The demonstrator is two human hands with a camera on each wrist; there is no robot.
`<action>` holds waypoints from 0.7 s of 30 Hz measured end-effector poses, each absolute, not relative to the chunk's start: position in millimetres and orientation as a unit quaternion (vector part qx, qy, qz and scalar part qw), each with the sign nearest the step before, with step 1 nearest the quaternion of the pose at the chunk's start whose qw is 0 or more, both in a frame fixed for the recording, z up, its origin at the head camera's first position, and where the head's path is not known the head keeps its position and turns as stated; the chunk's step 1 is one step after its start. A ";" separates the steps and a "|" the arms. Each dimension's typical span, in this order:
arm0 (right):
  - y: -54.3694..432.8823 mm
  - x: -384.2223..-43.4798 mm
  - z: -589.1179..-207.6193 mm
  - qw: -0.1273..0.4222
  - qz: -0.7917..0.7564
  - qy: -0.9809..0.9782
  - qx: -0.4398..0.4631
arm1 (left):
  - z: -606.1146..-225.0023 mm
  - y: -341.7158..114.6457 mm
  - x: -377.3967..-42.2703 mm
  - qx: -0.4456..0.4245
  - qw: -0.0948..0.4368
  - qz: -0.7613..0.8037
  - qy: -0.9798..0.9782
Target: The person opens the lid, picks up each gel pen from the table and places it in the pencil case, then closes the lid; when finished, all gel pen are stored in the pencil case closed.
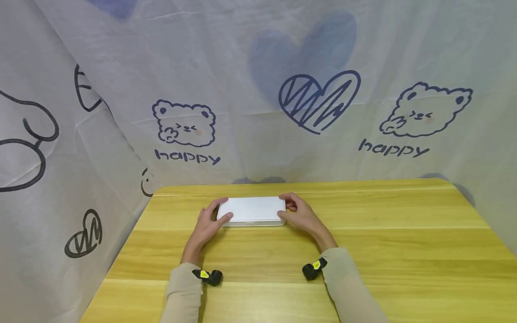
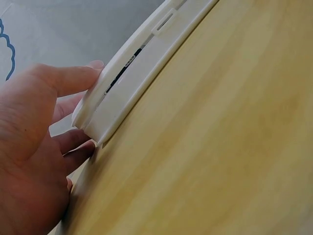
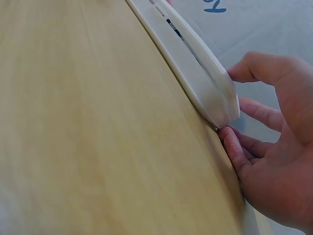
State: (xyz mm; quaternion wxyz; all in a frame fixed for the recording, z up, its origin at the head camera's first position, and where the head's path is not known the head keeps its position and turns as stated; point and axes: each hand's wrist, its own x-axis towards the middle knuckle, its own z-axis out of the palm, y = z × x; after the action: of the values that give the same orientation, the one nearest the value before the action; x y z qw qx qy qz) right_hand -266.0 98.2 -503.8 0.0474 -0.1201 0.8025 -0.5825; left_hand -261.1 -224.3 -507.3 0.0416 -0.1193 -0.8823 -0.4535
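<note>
A flat white pencil case (image 1: 252, 209) lies on the wooden table, its long side with a small clasp (image 2: 165, 22) towards me. Between lid and base runs a narrow gap, and a dark, pen-like strip (image 2: 126, 66) shows through it. My left hand (image 1: 208, 225) grips the left end, thumb on the lid's near corner and fingers at the far corner. At the opposite end my right hand (image 1: 303, 217) holds the case the same way, its thumb (image 3: 257, 66) on the lid edge. Lower fingers of both hands curl beside the base at the tabletop.
The yellow wood-grain table (image 1: 387, 251) stretches out on both sides of the case. Behind it hangs a pale cloth (image 1: 250, 125) printed with hearts and bears, which continues along the left side. Each sleeve carries a small black camera (image 1: 212, 277) at the wrist.
</note>
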 end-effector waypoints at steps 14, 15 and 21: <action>100.9 -264.4 -502.0 0.045 -0.583 0.800 -0.134 | -504.5 -221.5 -259.9 -0.127 0.044 -0.447 -0.884; 100.8 -264.7 -502.2 0.044 -0.582 0.801 -0.137 | -504.8 -221.8 -259.8 -0.129 0.044 -0.446 -0.885; 101.1 -264.2 -501.7 0.046 -0.584 0.800 -0.133 | -507.6 -222.8 -260.3 -0.133 0.049 -0.445 -0.884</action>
State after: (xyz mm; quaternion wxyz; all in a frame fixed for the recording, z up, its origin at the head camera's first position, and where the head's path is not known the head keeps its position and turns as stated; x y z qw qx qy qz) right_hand -264.2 101.1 -501.7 0.0464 -0.1329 0.7995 -0.5839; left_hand -260.3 -222.8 -507.6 0.0489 -0.1332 -0.8841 -0.4453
